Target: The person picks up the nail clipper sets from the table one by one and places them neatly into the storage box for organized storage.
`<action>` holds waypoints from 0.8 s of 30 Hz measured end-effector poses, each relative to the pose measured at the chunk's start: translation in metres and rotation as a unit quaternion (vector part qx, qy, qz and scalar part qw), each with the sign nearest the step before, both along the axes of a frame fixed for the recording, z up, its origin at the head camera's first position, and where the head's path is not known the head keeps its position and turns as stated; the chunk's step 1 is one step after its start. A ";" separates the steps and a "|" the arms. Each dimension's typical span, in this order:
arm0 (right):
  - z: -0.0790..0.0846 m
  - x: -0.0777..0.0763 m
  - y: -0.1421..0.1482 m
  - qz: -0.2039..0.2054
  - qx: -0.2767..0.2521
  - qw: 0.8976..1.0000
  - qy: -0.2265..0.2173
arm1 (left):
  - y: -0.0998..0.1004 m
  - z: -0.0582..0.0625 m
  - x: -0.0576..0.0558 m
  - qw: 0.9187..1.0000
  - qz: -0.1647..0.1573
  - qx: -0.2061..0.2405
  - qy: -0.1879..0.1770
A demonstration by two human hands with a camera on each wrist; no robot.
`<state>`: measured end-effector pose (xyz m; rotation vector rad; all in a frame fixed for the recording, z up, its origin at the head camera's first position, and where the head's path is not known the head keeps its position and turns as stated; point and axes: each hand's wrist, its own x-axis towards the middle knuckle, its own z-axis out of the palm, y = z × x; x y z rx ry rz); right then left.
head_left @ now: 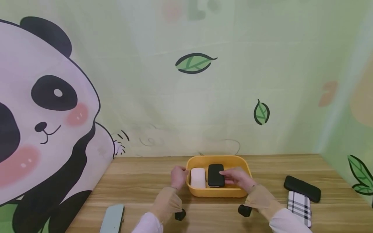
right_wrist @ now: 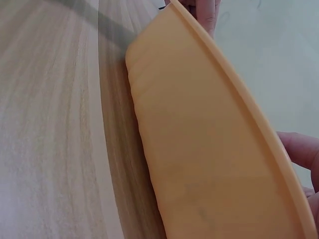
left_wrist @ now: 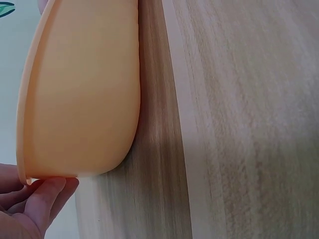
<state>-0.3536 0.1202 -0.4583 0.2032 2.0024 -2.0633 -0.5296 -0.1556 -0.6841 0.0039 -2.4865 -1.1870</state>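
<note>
- Yellow plastic basket (head_left: 218, 193) on the desk (head_left: 140, 178): thin-walled, probably light, likely to flex slightly under a squeeze; rolled rim the stiffest place to take hold.
- Black case (head_left: 216, 175) inside the basket, near its middle: rounded corners, smooth-looking, probably stiff and fairly light, perhaps a bit slippery. Material and contents impossible to tell.
- Best hold on the black case: probably its long sides, thumb against fingers, with care for the smooth face; right edge easiest to reach from the basket's right end.
- Left hand (head_left: 178, 177) narrow, pinching the rim at the basket's left end: a useful brace against sliding.
- Right hand (head_left: 237, 177) reaching over the basket's right end, fingers closed on the right edge of the black case; full grip partly hidden.
- Pale case (head_left: 198, 178) in the basket's left part, only a slim gap from the black case: little finger room on that side.
- Open room mostly above the basket and toward its right end; rim on all sides an edge to clear, printed backdrop (head_left: 157, 113) close behind.
- Well to the basket's right, on the desk: dark oblong case (head_left: 302, 188) and plaid case (head_left: 299, 208). Left and nearer: grey-blue case (head_left: 112, 218).
</note>
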 end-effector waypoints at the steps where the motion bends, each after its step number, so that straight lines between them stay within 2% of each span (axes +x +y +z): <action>1: -0.001 0.000 0.000 -0.002 0.000 1.000 -0.002 | 0.003 0.013 0.012 1.000 0.003 -0.002 -0.006; 4: -0.003 -0.001 -0.001 -0.004 -0.002 1.000 -0.004 | 0.015 0.064 0.056 1.000 0.004 -0.004 -0.002; 5: -0.004 -0.001 -0.002 -0.005 -0.003 1.000 -0.005 | 0.018 0.075 0.066 1.000 0.005 -0.004 0.002; 6: -0.004 -0.002 -0.002 -0.006 -0.005 1.000 -0.005 | 0.019 0.079 0.069 1.000 0.000 -0.001 -0.001; 7: -0.004 -0.002 -0.002 -0.007 -0.005 1.000 -0.006 | 0.019 0.080 0.069 1.000 0.000 0.003 -0.009; 8: -0.005 -0.002 -0.002 -0.006 -0.005 1.000 -0.007 | 0.017 0.074 0.064 1.000 -0.001 0.007 -0.010; 9: -0.005 -0.003 -0.002 -0.007 -0.007 1.000 -0.007 | 0.011 0.047 0.041 1.000 -0.005 0.012 -0.016; 10: -0.006 -0.003 -0.002 -0.008 -0.008 1.000 -0.008 | 0.006 0.022 0.021 1.000 -0.003 0.012 -0.008; 11: -0.006 -0.004 -0.002 -0.009 -0.007 1.000 -0.010 | 0.002 0.006 0.007 1.000 0.001 0.013 -0.019; 12: -0.006 -0.004 -0.003 -0.011 -0.006 1.000 -0.011 | 0.000 -0.003 -0.001 0.999 0.003 0.014 -0.029; 14: -0.007 -0.005 -0.003 -0.013 -0.003 1.000 -0.012 | 0.001 0.000 0.001 0.999 0.012 0.009 -0.037; 15: -0.008 -0.005 -0.004 -0.014 0.000 1.000 -0.014 | 0.004 0.008 0.007 0.999 0.015 0.004 -0.041; 17: -0.008 -0.006 -0.004 -0.014 0.007 1.000 -0.016 | 0.017 0.067 0.058 0.999 0.021 -0.005 -0.039; 18: -0.008 -0.007 -0.005 -0.014 0.010 1.000 -0.016 | 0.020 0.081 0.070 0.999 0.025 -0.008 -0.034; 19: -0.009 -0.007 -0.005 -0.014 0.013 1.000 -0.016 | 0.022 0.089 0.077 0.999 0.028 -0.011 -0.027; 21: -0.009 -0.008 -0.005 -0.013 0.019 1.000 -0.017 | 0.022 0.090 0.077 0.999 0.022 -0.010 -0.024; 22: -0.009 -0.008 -0.006 -0.014 0.021 1.000 -0.017 | 0.020 0.083 0.071 1.000 0.020 -0.008 -0.021; 23: -0.009 -0.008 -0.006 -0.015 0.024 0.999 -0.018 | 0.017 0.073 0.063 1.000 0.015 -0.006 -0.025; 24: -0.009 -0.008 -0.006 -0.014 0.026 0.999 -0.018 | 0.012 0.051 0.042 1.000 0.014 0.001 -0.028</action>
